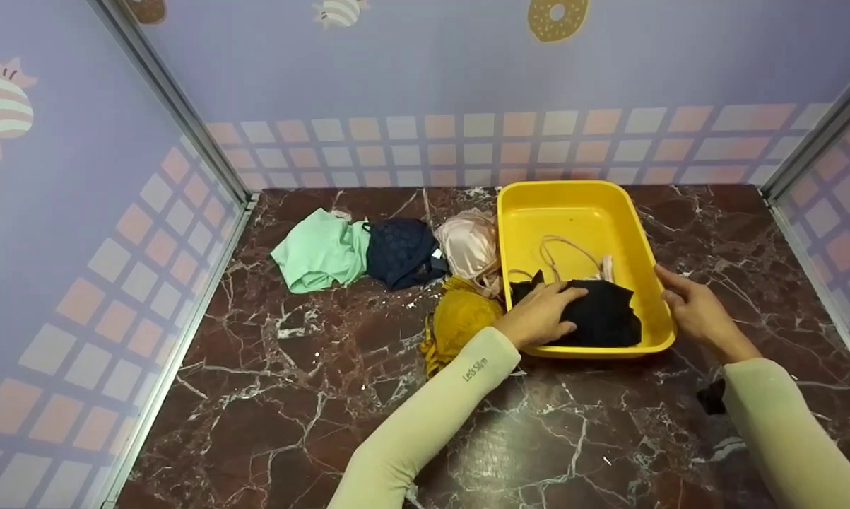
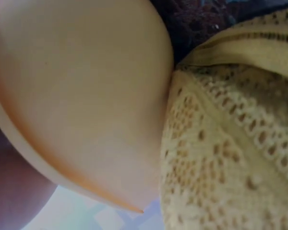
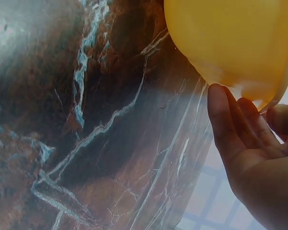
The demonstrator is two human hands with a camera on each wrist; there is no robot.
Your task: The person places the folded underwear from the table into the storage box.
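Note:
In the head view a yellow tray point(image 1: 569, 194) holds a black garment point(image 1: 601, 314) at its near end. My left hand point(image 1: 545, 311) reaches over the tray's left side and rests on this garment, its fingers spread across the cloth. A thin pink strap point(image 1: 573, 242) lies behind it on the tray floor. At the tray's right edge my right hand point(image 1: 700, 311) grips the rim, thumb on top. The right wrist view shows its fingers point(image 3: 221, 115) against the outside wall. A mustard lace bra point(image 1: 463, 318) lies beside my left wrist, and its lace fills part of the left wrist view.
Left of the tray, on the dark marbled table point(image 1: 290, 424), lie a pale pink bra point(image 1: 469, 244), a navy lace bra point(image 1: 400, 251) and a mint green garment point(image 1: 322, 251). A small black item point(image 1: 711, 397) lies by my right sleeve. Patterned walls point(image 1: 396, 71) enclose the table.

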